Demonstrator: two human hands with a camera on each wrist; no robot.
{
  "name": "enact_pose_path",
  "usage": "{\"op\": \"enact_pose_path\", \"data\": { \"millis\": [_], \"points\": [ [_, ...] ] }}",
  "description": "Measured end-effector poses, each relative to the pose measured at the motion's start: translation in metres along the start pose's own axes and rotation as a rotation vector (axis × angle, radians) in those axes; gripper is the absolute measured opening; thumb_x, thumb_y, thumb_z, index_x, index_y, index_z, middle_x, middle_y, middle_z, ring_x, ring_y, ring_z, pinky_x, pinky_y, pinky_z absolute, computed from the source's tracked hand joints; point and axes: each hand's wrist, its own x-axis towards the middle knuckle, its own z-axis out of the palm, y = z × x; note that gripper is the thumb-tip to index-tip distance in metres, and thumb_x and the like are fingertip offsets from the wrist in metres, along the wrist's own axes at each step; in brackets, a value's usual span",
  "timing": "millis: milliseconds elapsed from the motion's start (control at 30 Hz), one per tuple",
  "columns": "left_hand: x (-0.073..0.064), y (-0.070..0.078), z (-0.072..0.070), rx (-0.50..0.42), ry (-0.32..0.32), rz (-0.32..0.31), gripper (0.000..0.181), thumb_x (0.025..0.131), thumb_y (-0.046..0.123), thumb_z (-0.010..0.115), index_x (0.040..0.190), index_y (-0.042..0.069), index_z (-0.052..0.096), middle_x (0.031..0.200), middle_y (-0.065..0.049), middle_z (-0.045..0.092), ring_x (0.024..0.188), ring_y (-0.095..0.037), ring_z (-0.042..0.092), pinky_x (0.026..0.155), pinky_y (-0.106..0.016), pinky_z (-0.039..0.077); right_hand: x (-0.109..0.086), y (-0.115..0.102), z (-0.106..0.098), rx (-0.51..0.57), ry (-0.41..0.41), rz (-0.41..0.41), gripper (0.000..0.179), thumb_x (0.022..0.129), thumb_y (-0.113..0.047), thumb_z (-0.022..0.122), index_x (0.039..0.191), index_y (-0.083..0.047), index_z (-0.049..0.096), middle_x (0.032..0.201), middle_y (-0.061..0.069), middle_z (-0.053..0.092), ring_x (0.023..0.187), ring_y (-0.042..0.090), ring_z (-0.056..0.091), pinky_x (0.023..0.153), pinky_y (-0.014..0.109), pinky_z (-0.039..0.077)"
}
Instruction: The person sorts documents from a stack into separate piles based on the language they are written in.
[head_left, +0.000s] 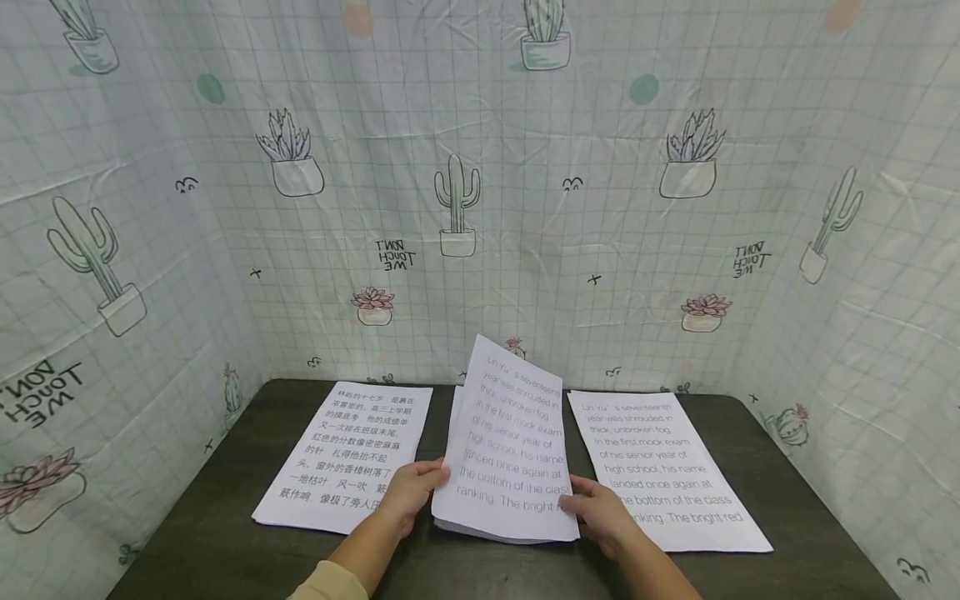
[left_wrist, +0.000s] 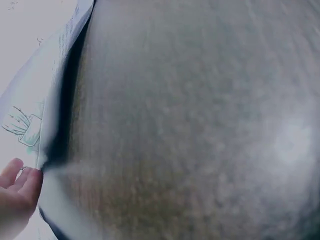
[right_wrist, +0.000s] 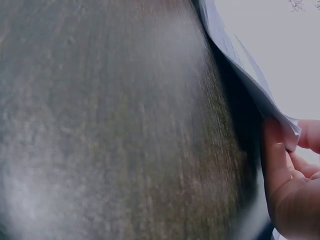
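Backdrop cloth (head_left: 517, 208): pale and gridded, it hangs behind and to both sides of your table (head_left: 510, 577), printed with potted cacti (head_left: 457, 204), succulents (head_left: 688, 158) and mirrored lettering (head_left: 395, 256).
Tabletop: dark, with a wood-like grain and a soft shine in both wrist views.
Middle English sheets (head_left: 510, 450): you have them in front of you, between the two outer piles, tilted with the top edge raised; the front page begins "Lin Yu's seventeenth year". Several layers show along the bottom edge; whether that edge touches the wood, you cannot tell.
Left hand (head_left: 405, 497): your thumb and fingertips pinch the left edge of these sheets, below mid-height; in the head view the hand covers the near right corner of the Chinese-text pile.
Right hand (head_left: 600, 517): your thumb and fingers pinch the right edge near its lower corner, paper between them.
Chinese-text pile (head_left: 345, 454): flat on your left, print facing up.
Right English pile (head_left: 660, 467): flat on your right, bearing the same opening words, its near left corner partly behind your hand.
Sleeve (head_left: 330, 581): pale yellow, on your left forearm.
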Motion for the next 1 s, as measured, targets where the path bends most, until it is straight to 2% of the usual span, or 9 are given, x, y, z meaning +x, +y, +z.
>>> {"op": "enact_pose_path", "data": {
  "millis": [67,133,200,300,433,633,800,900,1000],
  "points": [
    [0.000,0.001,0.000,-0.018,-0.004,0.010,0.040,0.093,0.018,0.062,0.123,-0.009,0.061,0.136,-0.023,0.057,0.130,-0.041,0.049,0.107,-0.052,0.042,0.000,-0.001,0.000,0.000,-0.002,0.004,0.061,0.089,-0.004,0.060,0.142,0.013,0.036,0.117,0.024,0.062,0.090,0.020,0.068,0.078,0.041,0.058],
    [0.000,0.002,0.000,-0.042,-0.010,0.012,0.040,0.093,0.019,0.062,0.123,-0.009,0.061,0.130,-0.022,0.061,0.123,-0.037,0.056,0.105,-0.048,0.045,0.000,-0.001,-0.001,0.001,-0.006,0.010,0.062,0.090,-0.004,0.059,0.144,0.012,0.034,0.118,0.024,0.062,0.090,0.020,0.068,0.079,0.041,0.058],
    [-0.001,0.002,0.000,-0.082,-0.025,0.009,0.040,0.094,0.019,0.061,0.123,-0.009,0.061,0.120,-0.020,0.066,0.109,-0.028,0.062,0.097,-0.040,0.050,0.001,0.000,-0.001,0.000,-0.011,0.013,0.063,0.090,-0.005,0.059,0.145,0.011,0.033,0.118,0.024,0.062,0.091,0.020,0.068,0.079,0.041,0.058],
    [-0.002,0.003,0.001,-0.163,-0.066,0.007,0.040,0.096,0.019,0.059,0.124,-0.009,0.059,0.109,-0.013,0.069,0.093,-0.014,0.063,0.080,-0.030,0.054,0.003,0.001,-0.003,0.000,-0.014,0.009,0.064,0.090,-0.006,0.060,0.146,0.010,0.032,0.118,0.023,0.061,0.091,0.020,0.068,0.078,0.040,0.059],
    [-0.002,0.002,0.003,-0.260,-0.114,0.012,0.039,0.097,0.017,0.056,0.125,-0.011,0.056,0.100,-0.005,0.069,0.083,-0.009,0.063,0.069,-0.024,0.053,0.004,0.002,-0.005,0.001,0.000,-0.014,0.061,0.092,-0.008,0.058,0.145,0.009,0.034,0.115,0.020,0.063,0.088,0.019,0.069,0.075,0.037,0.059],
    [0.001,0.000,0.006,-0.309,-0.120,0.011,0.041,0.099,0.016,0.054,0.129,-0.012,0.051,0.099,-0.003,0.069,0.082,-0.009,0.064,0.068,-0.024,0.053,0.002,-0.003,-0.010,-0.023,0.055,-0.049,0.053,0.095,-0.011,0.057,0.141,0.009,0.041,0.119,0.022,0.060,0.089,0.017,0.068,0.077,0.038,0.058],
    [0.005,0.000,0.008,-0.339,-0.130,0.015,0.044,0.100,0.016,0.050,0.133,-0.012,0.046,0.105,-0.006,0.068,0.086,-0.008,0.064,0.071,-0.024,0.053,-0.001,-0.012,-0.016,-0.033,0.080,-0.096,0.052,0.096,-0.011,0.055,0.142,0.008,0.042,0.121,0.023,0.061,0.091,0.017,0.067,0.077,0.035,0.058],
    [0.006,0.003,0.010,-0.367,-0.136,0.017,0.044,0.101,0.017,0.050,0.134,-0.012,0.045,0.108,-0.008,0.067,0.087,-0.008,0.064,0.072,-0.023,0.053,-0.004,-0.017,-0.020,0.011,0.048,-0.119,0.055,0.095,-0.009,0.054,0.146,0.006,0.037,0.118,0.019,0.065,0.093,0.019,0.069,0.075,0.034,0.058],
    [0.007,0.008,0.011,-0.376,-0.130,0.019,0.045,0.101,0.017,0.049,0.136,-0.011,0.044,0.110,-0.009,0.066,0.087,-0.008,0.064,0.072,-0.022,0.054,-0.008,-0.022,-0.025,0.062,-0.020,-0.128,0.061,0.094,-0.005,0.051,0.151,0.002,0.030,0.120,0.017,0.067,0.096,0.020,0.071,0.075,0.034,0.058]
  ]
}}
